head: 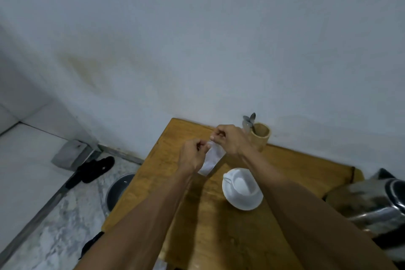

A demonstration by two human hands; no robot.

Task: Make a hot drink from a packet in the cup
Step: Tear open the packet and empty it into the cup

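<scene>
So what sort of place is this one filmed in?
Probably a plain room in a home: a small wooden table against a bare wall, a cup, a wooden spoon holder, and sandals on the tiled floor.

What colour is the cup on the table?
White. The cup sits on a white saucer, seen in the head view.

A wooden worktop (219, 226) stood against the pale wall. On it sat a white cup (242, 184) on its saucer (245, 203), a wooden holder (260, 137) with spoons (249, 121) at the back edge, and a shiny metal kettle (377, 206) at the right. On the floor (54, 215) beside it lay dark sandals (92, 171) and a round pan (118, 190).
</scene>
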